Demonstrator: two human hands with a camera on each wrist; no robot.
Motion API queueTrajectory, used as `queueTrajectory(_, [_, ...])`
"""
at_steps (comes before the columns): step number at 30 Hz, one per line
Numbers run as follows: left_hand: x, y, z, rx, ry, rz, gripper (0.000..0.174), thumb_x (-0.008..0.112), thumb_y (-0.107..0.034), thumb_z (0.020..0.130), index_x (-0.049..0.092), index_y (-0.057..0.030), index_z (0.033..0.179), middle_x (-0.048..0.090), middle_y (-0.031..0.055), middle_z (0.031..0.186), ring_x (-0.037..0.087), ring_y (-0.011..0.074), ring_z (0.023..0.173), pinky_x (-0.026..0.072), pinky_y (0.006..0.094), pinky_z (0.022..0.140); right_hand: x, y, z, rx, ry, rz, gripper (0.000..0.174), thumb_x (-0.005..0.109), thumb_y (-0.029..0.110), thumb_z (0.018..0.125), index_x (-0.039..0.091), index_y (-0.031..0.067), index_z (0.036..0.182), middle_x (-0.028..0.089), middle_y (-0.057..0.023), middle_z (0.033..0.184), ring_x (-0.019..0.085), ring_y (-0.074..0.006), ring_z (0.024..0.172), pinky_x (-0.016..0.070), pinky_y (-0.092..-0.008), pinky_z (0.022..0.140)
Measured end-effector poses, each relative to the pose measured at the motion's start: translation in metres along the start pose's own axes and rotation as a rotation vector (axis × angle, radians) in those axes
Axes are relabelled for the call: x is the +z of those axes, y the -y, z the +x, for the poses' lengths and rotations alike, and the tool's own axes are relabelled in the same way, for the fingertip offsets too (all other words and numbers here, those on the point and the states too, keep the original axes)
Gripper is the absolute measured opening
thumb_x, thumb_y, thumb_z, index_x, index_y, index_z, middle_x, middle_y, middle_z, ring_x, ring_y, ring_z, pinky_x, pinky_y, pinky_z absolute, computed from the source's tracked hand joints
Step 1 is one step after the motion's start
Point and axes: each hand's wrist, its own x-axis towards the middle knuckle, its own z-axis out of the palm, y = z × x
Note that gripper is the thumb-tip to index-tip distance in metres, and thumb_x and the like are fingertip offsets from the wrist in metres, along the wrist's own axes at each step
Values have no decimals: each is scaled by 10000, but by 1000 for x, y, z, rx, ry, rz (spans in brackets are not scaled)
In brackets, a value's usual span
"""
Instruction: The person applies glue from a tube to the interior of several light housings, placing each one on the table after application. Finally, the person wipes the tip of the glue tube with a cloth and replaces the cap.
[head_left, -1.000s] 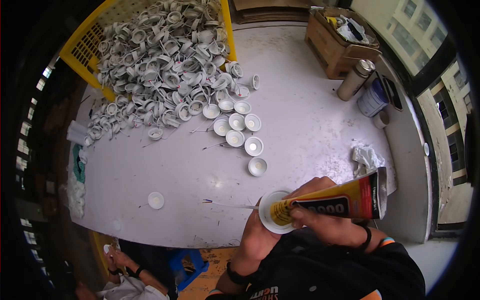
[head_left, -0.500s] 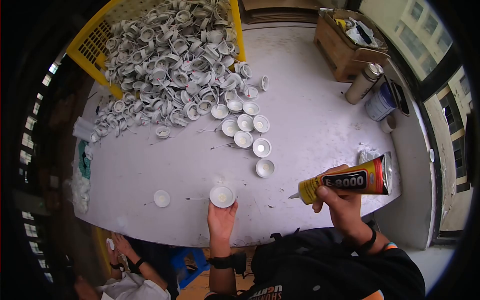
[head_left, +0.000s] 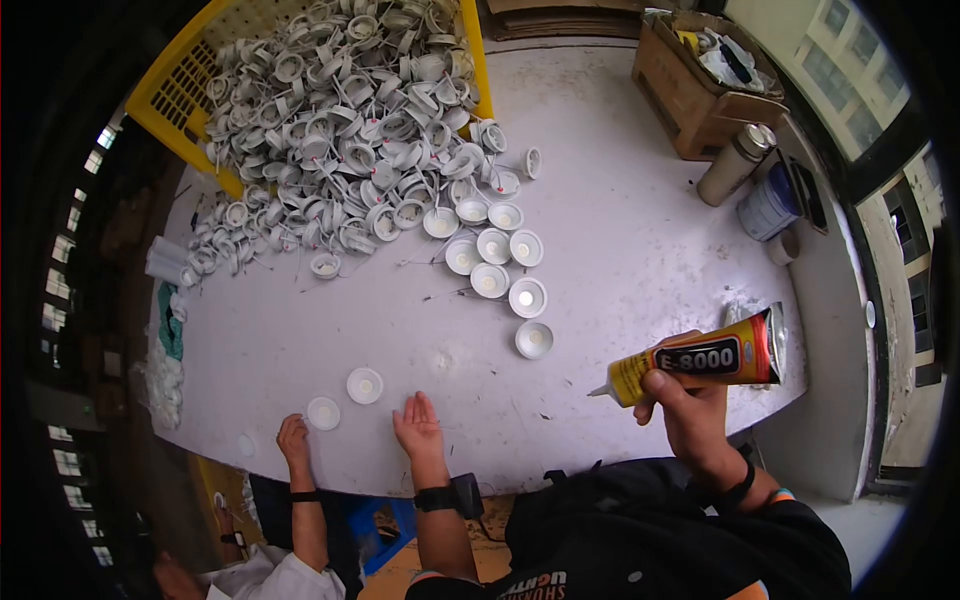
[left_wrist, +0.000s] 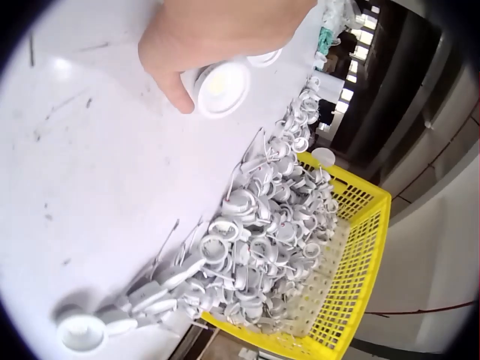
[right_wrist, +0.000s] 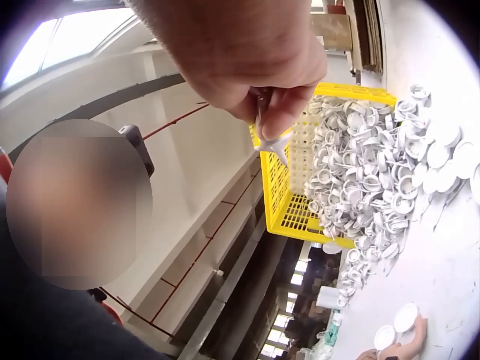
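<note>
Fingers extended, my left hand (head_left: 418,428) is just right of a round white lamp piece (head_left: 364,385) lying face up on the table. In the left wrist view the left hand (left_wrist: 217,37) has a fingertip close beside that lamp piece (left_wrist: 223,88); contact cannot be told. My right hand (head_left: 690,410) grips a yellow and black E-8000 tube (head_left: 700,358), held above the table with its nozzle pointing left. The right wrist view shows the right hand (right_wrist: 251,56) pinching round the tube, its white nozzle end (right_wrist: 274,142) showing below.
Another person's hand (head_left: 293,438) is beside a second lamp piece (head_left: 324,413). A yellow crate (head_left: 482,70) spills heaped lamp parts at the back left; several face-up lamps (head_left: 528,298) lie mid-table. A cardboard box (head_left: 690,100), a flask (head_left: 737,165) and a tub (head_left: 770,203) stand right.
The lamp piece has gone from my left hand onto the table, farther left. My right hand lifted the tube off the lamp and moved right. The other person's hand has come up to the table.
</note>
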Motion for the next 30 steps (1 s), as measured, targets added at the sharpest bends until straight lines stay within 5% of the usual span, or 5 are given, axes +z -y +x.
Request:
queueTrajectory(6, [53, 115, -10, 19, 358, 1138, 347, 532, -297, 755, 521, -9, 947, 520, 88, 841, 499, 192, 797, 425, 289, 665, -4, -1, 4, 3, -14, 14, 219, 557, 19, 724, 408, -15, 880, 521, -112, 689, 528, -143, 491, 443, -233, 429])
queueTrajectory(8, [58, 140, 8, 634, 403, 1639, 362, 591, -304, 693, 542, -1, 885, 519, 105, 808, 501, 221, 780, 418, 318, 666, -7, 1, 4, -12, -24, 4, 214, 556, 24, 727, 411, -17, 879, 521, -111, 680, 529, -147, 493, 443, -237, 429])
queueTrajectory(15, [88, 151, 1, 415, 403, 2006, 305, 565, -287, 652, 534, -13, 784, 533, 140, 820, 537, 268, 726, 434, 367, 624, -20, -1, 5, -30, -96, 30, 206, 564, 34, 719, 440, -30, 871, 525, -117, 668, 532, -161, 496, 442, -249, 426])
queueTrajectory(22, [44, 89, -30, -662, 550, 1383, 377, 457, -231, 734, 457, 40, 997, 560, 159, 875, 593, 220, 688, 485, 279, 537, -20, 2, 0, -53, -58, 66, 205, 565, 38, 718, 432, -24, 862, 522, -115, 670, 531, -162, 488, 440, -246, 411])
queueTrajectory(30, [59, 60, -123, -589, 793, 888, 416, 363, -196, 794, 329, 0, 1160, 506, 159, 1003, 542, 233, 830, 445, 312, 672, -15, 8, -18, -97, 41, 63, 213, 551, 9, 723, 410, -9, 881, 514, -113, 701, 531, -151, 500, 449, -239, 429])
